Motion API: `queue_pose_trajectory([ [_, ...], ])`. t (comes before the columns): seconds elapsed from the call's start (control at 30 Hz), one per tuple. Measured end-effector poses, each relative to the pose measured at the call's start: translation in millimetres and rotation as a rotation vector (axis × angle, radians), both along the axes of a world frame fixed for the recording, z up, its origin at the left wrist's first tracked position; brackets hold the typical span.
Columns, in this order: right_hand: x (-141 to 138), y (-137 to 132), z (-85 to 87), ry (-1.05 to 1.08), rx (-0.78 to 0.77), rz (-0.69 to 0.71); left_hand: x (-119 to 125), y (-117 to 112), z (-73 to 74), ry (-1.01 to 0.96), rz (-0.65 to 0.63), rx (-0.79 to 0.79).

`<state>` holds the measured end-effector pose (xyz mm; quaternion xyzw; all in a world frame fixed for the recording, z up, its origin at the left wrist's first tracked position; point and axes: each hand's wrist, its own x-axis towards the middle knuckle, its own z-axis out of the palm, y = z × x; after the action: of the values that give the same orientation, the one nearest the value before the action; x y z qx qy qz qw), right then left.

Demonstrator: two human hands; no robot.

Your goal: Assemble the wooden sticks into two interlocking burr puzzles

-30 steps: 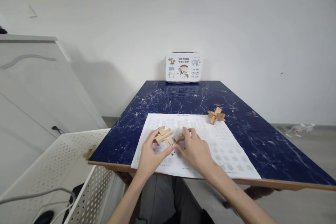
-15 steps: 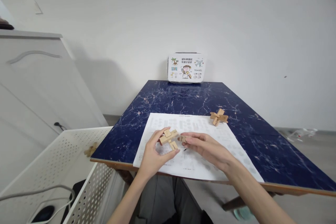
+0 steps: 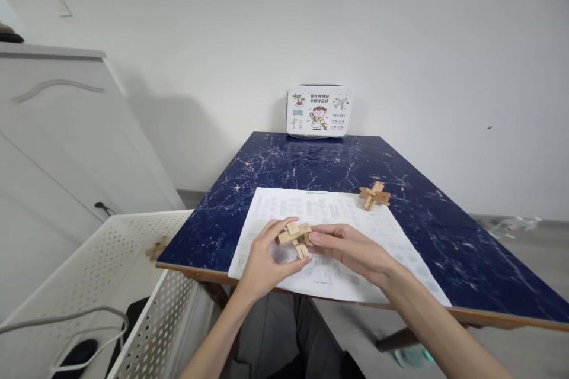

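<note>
A part-built wooden interlocking puzzle (image 3: 294, 235) sits between my hands, just above a white printed sheet (image 3: 329, 213) on the dark blue marble-patterned table (image 3: 320, 163). My left hand (image 3: 265, 260) grips it from the left, fingers curled round it. My right hand (image 3: 351, 249) pinches the puzzle's right end with thumb and fingertips, where a small wooden piece meets the rest. A second, assembled wooden cross puzzle (image 3: 374, 195) lies on the table at the sheet's far right corner.
A white box with cartoon travel pictures (image 3: 318, 111) stands at the table's far edge against the wall. A white perforated basket (image 3: 102, 284) with cables and a wooden piece (image 3: 156, 248) stands at my left. A white cabinet (image 3: 53, 130) rises beyond it.
My right hand has brought its small wooden piece up against the puzzle held by my left hand; both hands have lifted slightly and shifted right in view.
</note>
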<state>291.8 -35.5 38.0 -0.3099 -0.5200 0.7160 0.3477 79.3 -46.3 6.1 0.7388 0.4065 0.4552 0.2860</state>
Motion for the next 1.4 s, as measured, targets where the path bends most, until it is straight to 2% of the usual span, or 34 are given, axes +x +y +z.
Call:
queue_pose_trajectory([
  [0.3, -3, -6, 3.6, -0.123, 0.087, -0.079, 1, 0, -1.1, -0.011, 0.018, 0.001],
  [0.5, -3, -3, -1.0, -0.012, 0.039, -0.002, 1, 0, 0.0, -0.048, -0.006, -0.073],
  [0.6, -3, -1, -2.7, -0.015, 0.031, -0.016, 1, 0, 1.3, -0.068, -0.013, -0.101],
  [0.77, 0, 4, -5.1, 0.008, -0.051, 0.051, -1, 0, 2.9, -0.093, -0.062, -0.129],
  [0.9, 1, 4, -5.0, 0.005, -0.066, 0.037, -1, 1, 3.0, -0.115, -0.079, -0.124],
  [1.07, -4, -2, -1.0, -0.030, 0.020, -0.029, 1, 0, 0.3, -0.070, -0.024, -0.091],
  [1.2, -6, -5, 0.2, -0.045, 0.033, -0.077, 1, -2, -1.4, -0.014, -0.019, -0.039],
  [1.4, -5, -5, -4.3, -0.166, 0.036, -0.016, 2, -3, 0.0, 0.045, -0.067, -0.019],
])
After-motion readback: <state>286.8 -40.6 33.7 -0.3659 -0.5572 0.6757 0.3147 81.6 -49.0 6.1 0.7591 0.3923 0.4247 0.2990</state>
